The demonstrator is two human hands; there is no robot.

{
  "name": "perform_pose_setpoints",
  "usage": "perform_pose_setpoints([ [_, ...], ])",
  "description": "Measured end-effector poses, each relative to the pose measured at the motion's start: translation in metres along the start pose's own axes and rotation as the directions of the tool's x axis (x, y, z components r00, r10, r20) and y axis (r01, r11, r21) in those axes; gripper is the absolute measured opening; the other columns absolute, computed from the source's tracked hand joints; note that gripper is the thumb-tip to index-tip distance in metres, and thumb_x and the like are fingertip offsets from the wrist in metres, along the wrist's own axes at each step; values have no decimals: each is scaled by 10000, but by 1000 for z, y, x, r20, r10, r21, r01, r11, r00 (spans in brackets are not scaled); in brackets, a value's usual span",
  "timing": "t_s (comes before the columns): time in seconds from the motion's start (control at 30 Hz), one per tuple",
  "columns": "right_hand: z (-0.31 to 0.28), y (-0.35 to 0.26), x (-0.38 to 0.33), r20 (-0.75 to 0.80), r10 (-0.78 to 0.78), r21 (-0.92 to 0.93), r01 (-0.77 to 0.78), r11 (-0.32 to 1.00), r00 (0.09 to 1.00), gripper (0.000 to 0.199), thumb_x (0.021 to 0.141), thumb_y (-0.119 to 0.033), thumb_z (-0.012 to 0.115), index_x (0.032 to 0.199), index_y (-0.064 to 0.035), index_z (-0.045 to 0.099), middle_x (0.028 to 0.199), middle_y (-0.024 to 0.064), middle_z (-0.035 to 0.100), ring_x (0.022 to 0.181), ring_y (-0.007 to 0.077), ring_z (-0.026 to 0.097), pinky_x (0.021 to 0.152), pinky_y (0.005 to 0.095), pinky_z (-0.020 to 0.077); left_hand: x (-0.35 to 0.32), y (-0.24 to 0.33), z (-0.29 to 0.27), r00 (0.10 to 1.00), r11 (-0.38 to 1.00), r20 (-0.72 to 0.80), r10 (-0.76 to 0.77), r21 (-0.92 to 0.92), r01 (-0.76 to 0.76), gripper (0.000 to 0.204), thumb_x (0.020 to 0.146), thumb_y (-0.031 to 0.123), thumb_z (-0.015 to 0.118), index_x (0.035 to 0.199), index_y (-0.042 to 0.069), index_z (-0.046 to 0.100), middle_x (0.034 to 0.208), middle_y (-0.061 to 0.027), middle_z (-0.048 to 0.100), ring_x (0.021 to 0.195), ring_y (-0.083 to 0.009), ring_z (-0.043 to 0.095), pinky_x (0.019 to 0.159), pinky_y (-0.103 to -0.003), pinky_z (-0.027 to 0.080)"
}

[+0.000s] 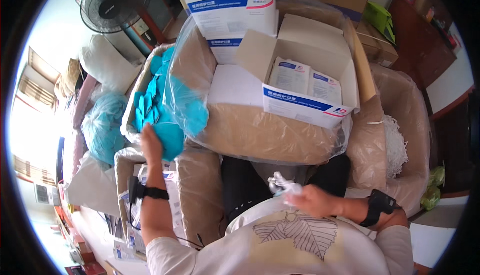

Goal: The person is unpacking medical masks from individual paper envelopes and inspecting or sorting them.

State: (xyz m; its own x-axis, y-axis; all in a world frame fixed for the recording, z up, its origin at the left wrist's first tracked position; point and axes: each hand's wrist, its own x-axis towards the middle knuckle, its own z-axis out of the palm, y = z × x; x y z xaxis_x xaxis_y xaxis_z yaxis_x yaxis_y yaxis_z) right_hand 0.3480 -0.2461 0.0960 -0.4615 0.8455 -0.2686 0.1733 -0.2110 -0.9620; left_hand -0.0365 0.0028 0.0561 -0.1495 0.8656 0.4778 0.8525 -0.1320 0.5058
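My left hand [151,144] is at the near edge of a lined carton [127,120], its fingers closed on the edge of a rounded teal face mask [171,139]. More teal masks [146,106] are heaped in that carton, some standing on edge like folded leaves. In front of my belly, my right hand [314,201] is closed round a crumpled white bundle [281,182]. Loose white ends stick out past its fingers, and a little pale blue shows; what exactly it is I cannot make out.
An open white box [300,106] with several packets [291,76] stands on a plastic-covered carton [260,130] before me. White boxes [232,12] are stacked behind. At the right, a carton [410,125] holds white stringy material [395,147]. A fan [112,7] stands far left.
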Motion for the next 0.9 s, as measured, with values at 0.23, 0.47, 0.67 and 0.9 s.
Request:
perform_pose_setpoints([
  [0.23, -34, 22, -8, -321, 166, -85, -203, 975, 932, 297, 902, -254, 443, 822, 7, 560, 670, 6, 520, 629, 94, 445, 584, 265, 400, -33, -4, 12, 521, 103, 528, -671, -629, 770, 641, 880, 540, 301, 1274, 39, 369, 1231, -130, 454, 1099, -263, 453, 938, -387, 355],
  [0.47, -63, 47, -61, -581, 413, 158, -401, 903, 702, 320, 886, -264, 475, 645, -58, 510, 571, -30, 462, 501, 52, 409, 449, 230, 336, 73, -100, 24, 613, 136, 266, -744, -838, 529, 590, 892, 482, 320, 1294, 50, 324, 1233, -141, 446, 1061, -306, 495, 887, -453, 409],
  [0.67, -130, 69, -143, -977, 124, 43, -406, 913, 176, 298, 893, -297, 471, 659, -113, 484, 550, -45, 440, 474, 46, 391, 415, 210, 310, 85, -194, 123, 747, 739, 6, -665, -147, 658, 625, 825, 382, 519, 1271, -16, 335, 1175, -190, 479, 1069, -296, 477, 895, -410, 385],
  [0.9, -251, 50, -245, -928, 299, 67, -688, 722, 223, 370, 801, -409, 569, 766, -41, 595, 675, 21, 563, 581, 114, 533, 537, 260, 427, 64, -96, 101, 815, 764, -23, -579, -364, 533, 450, 857, 241, 509, 1221, -3, 407, 1148, -178, 474, 996, -224, 458, 868, -326, 361],
])
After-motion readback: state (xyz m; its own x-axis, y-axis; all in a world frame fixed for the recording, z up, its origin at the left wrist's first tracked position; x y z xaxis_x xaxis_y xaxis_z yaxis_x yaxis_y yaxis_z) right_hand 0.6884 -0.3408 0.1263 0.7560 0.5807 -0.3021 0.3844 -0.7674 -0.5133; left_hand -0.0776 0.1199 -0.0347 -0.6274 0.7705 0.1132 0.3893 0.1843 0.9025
